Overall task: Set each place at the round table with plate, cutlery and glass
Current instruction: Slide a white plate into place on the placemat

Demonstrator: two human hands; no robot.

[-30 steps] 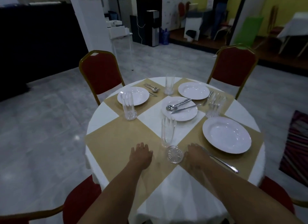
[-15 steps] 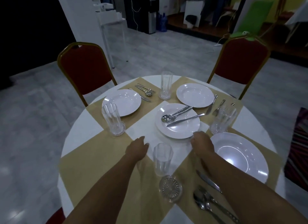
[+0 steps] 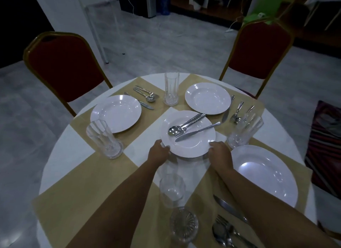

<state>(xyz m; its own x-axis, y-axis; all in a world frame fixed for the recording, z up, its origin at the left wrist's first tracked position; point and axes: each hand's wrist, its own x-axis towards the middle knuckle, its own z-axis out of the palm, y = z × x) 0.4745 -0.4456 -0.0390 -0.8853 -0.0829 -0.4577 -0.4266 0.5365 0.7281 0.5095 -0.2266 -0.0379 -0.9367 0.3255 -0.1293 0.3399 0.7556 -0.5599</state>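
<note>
This looks like a big eating hall or party room. A round table [image 3: 60,140] with a white and tan cloth holds plates [image 3: 115,113], glasses [image 3: 171,89] and cutlery [image 3: 145,95]. Red chairs with gold frames [image 3: 64,66] stand around it on a wide grey floor [image 3: 166,50].

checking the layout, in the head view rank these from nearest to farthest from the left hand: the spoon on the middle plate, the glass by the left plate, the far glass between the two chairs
From the left hand:
1. Spoon, just beyond it on the middle plate that both hands hold.
2. Glass by the left plate, off to its left.
3. Far glass, at the table's far edge.
</note>
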